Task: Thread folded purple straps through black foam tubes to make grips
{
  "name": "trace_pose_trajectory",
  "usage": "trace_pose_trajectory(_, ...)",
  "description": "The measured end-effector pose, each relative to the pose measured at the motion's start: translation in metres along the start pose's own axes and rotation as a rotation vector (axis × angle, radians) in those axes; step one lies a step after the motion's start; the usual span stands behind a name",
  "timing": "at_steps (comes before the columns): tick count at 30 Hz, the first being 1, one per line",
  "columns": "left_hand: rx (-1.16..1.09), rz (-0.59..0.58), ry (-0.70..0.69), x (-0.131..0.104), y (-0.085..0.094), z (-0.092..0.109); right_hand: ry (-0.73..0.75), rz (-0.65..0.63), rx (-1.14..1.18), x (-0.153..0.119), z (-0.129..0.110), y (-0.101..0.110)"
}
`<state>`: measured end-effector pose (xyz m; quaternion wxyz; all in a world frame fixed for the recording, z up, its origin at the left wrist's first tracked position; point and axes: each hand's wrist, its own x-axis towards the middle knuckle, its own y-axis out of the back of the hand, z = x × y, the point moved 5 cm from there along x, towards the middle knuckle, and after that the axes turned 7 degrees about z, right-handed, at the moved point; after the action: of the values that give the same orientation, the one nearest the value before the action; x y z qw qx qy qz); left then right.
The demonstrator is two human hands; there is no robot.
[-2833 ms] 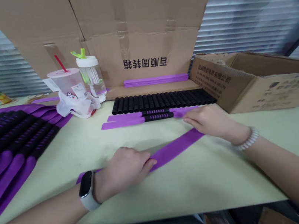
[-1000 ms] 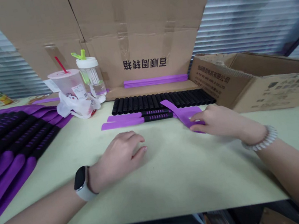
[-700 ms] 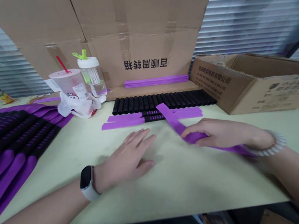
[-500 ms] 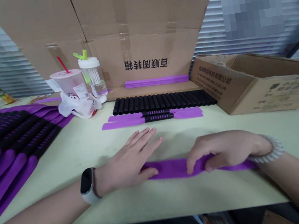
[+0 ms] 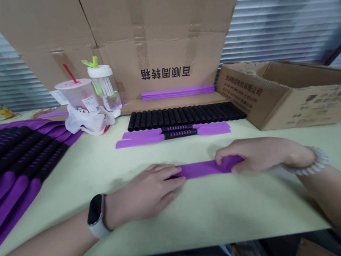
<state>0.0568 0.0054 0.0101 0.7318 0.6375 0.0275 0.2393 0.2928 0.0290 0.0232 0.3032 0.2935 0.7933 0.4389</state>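
Between my hands a purple strip (image 5: 200,169) stretches sideways, low over the pale table. My left hand (image 5: 149,191) pinches its left end between thumb and fingers. At the right end, my right hand (image 5: 253,155) has thumb and fingers closed on the strip, whose right part is hidden behind the palm. Beyond them lie two purple strips with black sleeves (image 5: 180,133) round their middles. Behind those is a row of black ribbed tubes (image 5: 184,115).
Sleeved purple strips (image 5: 13,168) are piled at the left. A pink cup (image 5: 79,94) in a plastic bag and a clear bottle (image 5: 106,88) stand behind. An open carton (image 5: 297,100) is at the right; flat purple strips (image 5: 178,92) lie by the upright cardboard (image 5: 158,27).
The strip has moved away from me, toward the black tubes. My left hand has closed its spread fingers on the left end, and my right hand has shifted slightly farther away.
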Motion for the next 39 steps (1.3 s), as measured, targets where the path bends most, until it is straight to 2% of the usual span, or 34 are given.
trace_pose_trajectory(3, -0.037, 0.01, 0.003, 0.001, -0.003, 0.001, 0.029, 0.221, -0.16, 0.005, -0.005, 0.005)
trace_pose_trajectory(5, -0.074, 0.029, 0.009, 0.001, -0.004, 0.001, 0.045, 0.374, -0.213, 0.01, -0.018, 0.005)
trace_pose_trajectory(6, -0.089, 0.047, 0.031, 0.001, -0.004, 0.0, 0.054, 0.412, -0.2, 0.013, -0.026, 0.002)
trace_pose_trajectory(10, -0.06, 0.13, 0.232, 0.0, -0.004, -0.011, 0.078, 0.359, -0.149, 0.025, -0.049, -0.018)
trace_pose_trajectory(13, 0.005, 0.117, 0.318, -0.001, -0.003, -0.017, 0.077, 0.325, -0.159, 0.028, -0.053, -0.025)
trace_pose_trajectory(22, -0.027, 0.114, 0.296, 0.001, -0.004, -0.017, 0.103, 0.411, -0.137, 0.034, -0.059, -0.028)
trace_pose_trajectory(30, -0.077, 0.091, 0.267, -0.001, -0.002, -0.018, 0.051, 0.352, -0.155, 0.027, -0.05, -0.023)
trace_pose_trajectory(39, -0.027, 0.082, 0.317, 0.003, 0.001, -0.015, 0.11, 0.4, -0.185, 0.034, -0.06, -0.03)
